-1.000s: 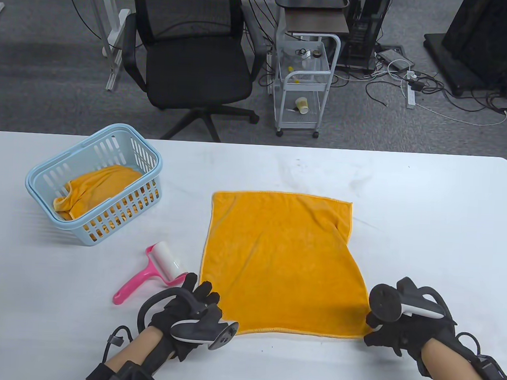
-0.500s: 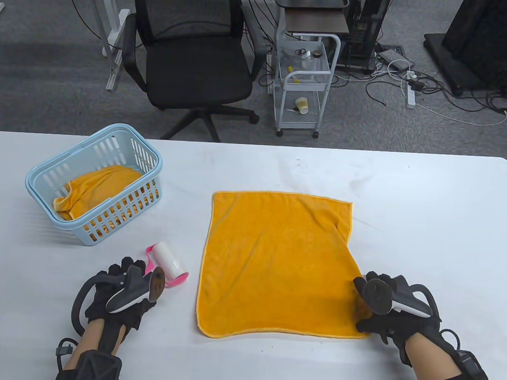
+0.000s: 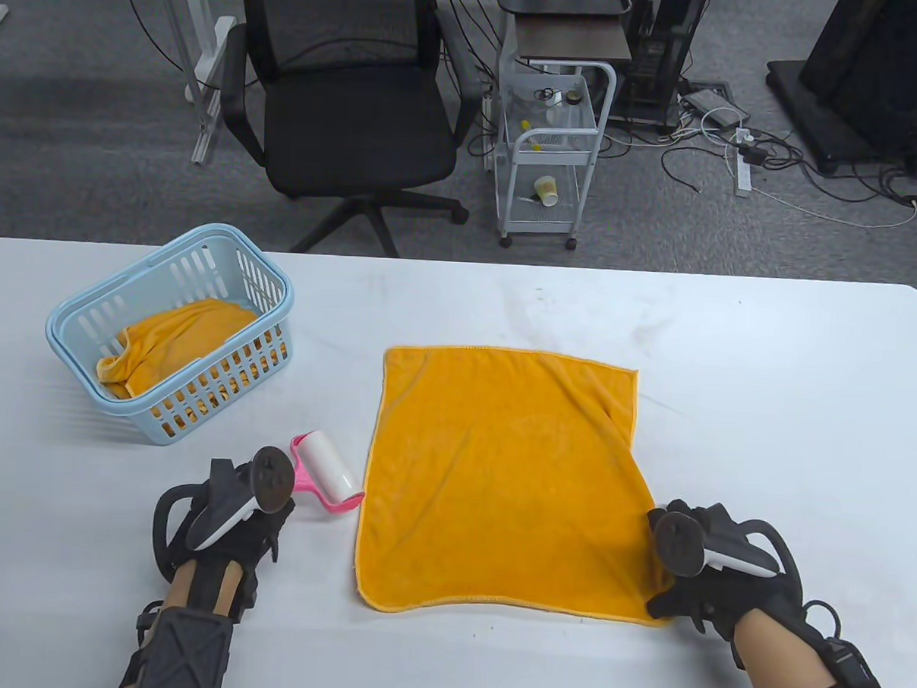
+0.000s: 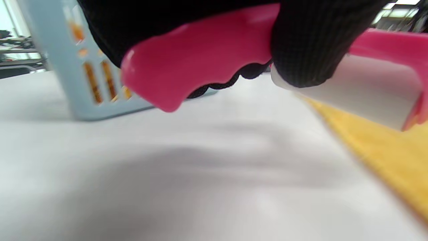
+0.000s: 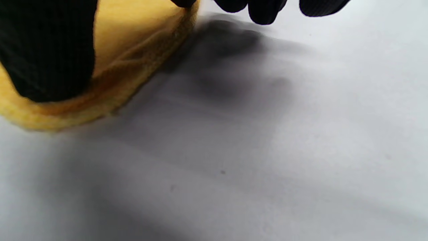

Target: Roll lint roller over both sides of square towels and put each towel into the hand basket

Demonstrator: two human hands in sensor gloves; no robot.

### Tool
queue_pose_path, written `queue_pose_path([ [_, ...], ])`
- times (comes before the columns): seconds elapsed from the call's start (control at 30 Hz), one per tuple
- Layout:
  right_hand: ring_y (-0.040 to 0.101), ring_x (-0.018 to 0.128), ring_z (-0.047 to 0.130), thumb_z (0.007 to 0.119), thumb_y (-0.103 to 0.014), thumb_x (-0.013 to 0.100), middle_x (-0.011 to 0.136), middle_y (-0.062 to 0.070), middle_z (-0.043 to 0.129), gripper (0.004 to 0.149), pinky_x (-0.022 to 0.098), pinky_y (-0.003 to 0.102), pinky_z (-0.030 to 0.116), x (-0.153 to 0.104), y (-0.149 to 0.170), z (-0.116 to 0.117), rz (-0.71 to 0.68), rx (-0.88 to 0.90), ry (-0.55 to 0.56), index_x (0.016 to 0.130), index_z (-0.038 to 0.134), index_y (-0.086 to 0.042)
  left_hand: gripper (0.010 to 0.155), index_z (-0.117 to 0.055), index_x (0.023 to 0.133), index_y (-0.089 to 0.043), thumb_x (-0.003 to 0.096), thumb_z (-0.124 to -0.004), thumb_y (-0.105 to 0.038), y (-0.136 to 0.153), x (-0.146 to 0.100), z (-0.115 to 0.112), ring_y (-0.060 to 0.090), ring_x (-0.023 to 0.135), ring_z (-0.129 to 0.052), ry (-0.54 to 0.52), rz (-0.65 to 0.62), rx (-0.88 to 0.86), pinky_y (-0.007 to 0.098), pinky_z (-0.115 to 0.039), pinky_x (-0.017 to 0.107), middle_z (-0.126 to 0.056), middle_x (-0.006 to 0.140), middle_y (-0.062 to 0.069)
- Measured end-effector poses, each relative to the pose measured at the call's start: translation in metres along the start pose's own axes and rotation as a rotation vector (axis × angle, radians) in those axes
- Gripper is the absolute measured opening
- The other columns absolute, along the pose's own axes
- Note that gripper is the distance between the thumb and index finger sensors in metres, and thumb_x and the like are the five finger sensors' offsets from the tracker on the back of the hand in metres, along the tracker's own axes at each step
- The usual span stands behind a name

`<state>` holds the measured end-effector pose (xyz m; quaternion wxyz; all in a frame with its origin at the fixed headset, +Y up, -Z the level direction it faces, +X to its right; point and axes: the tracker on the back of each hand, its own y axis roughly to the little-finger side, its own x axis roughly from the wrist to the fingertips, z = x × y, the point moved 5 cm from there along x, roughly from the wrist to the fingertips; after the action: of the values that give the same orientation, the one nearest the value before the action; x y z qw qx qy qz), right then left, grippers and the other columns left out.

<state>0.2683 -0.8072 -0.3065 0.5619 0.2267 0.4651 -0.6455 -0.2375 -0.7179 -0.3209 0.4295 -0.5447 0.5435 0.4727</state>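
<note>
At about seven o'clock on the white surface (image 3: pixel 768 388), the left hand (image 3: pixel 230 524) is wrapped around the pink handle of the lint roller (image 3: pixel 324 471); the left wrist view shows gloved fingers (image 4: pixel 307 43) curled over that handle, with the white roll raised off the surface and hanging just over the left edge of the spread towel (image 3: pixel 502 483). From the table view the roll points toward one o'clock from the hand and sits just beside the towel's left edge. At about five o'clock the right hand (image 3: pixel 703 571) rests on the towel's near right corner; the right wrist view shows the thumb (image 5: pixel 46 50) pressed down on the orange cloth while the other fingertips (image 5: pixel 264 10) hang above the bare surface beside it, so the hand pins the corner rather than clenching it. The towel lies flat in the middle of the surface, its far right part slightly rumpled. At about ten o'clock, well apart from the towel, stands the light blue basket (image 3: pixel 80 320), with another orange towel (image 3: pixel 174 335) bunched inside it. Beyond the surface's far edge, around twelve o'clock, are a black office chair (image 3: pixel 347 119) and a small white cart (image 3: pixel 550 150) on the grey floor.
</note>
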Motion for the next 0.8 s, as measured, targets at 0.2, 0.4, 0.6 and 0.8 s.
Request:
queue_pose_path([
  [0.2,0.056,0.105,0.039,0.087,-0.066,0.04,0.117,0.026,0.027,0.112,0.067,0.074,0.048,0.0,0.001,0.001,0.002,0.016,-0.006,0.114,0.024,-0.01,0.051,-0.066,0.096,-0.039,0.0481,-0.08,-0.051,-0.126,-0.007,0.026,0.032,0.084,-0.097,0.0,-0.315,-0.114,0.058,-0.078,0.065,-0.084,0.097,-0.001],
  [0.4,0.055,0.105,0.039,0.087,-0.066,0.04,0.117,0.026,0.027,0.112,0.067,0.074,0.048,0.0,0.003,0.002,0.003,0.032,-0.005,0.114,0.024,-0.01,0.054,-0.061,0.098,-0.039,0.048,-0.079,-0.049,-0.25,-0.011,-0.019,0.027,0.076,-0.097,0.075,-0.567,0.035,0.053,-0.086,0.06,-0.084,0.093,-0.002],
  [0.6,0.055,0.105,0.039,0.087,-0.066,0.041,0.117,0.026,0.027,0.111,0.067,0.074,0.048,0.0,0.004,0.003,0.0,0.037,-0.002,0.114,0.025,-0.01,0.057,-0.057,0.1,-0.036,0.0488,-0.08,-0.045,-0.307,-0.01,-0.062,0.026,0.077,-0.096,0.162,-0.674,0.056,0.051,-0.086,0.061,-0.081,0.095,-0.002],
  [0.8,0.056,0.105,0.038,0.087,-0.066,0.041,0.117,0.026,0.028,0.111,0.067,0.074,0.048,0.0,0.004,0.004,-0.005,0.043,-0.002,0.114,0.025,-0.01,0.056,-0.06,0.098,-0.036,0.0476,-0.084,-0.043,-0.279,0.002,-0.073,0.027,0.075,-0.097,0.232,-0.594,0.219,0.053,-0.084,0.061,-0.083,0.092,-0.003],
])
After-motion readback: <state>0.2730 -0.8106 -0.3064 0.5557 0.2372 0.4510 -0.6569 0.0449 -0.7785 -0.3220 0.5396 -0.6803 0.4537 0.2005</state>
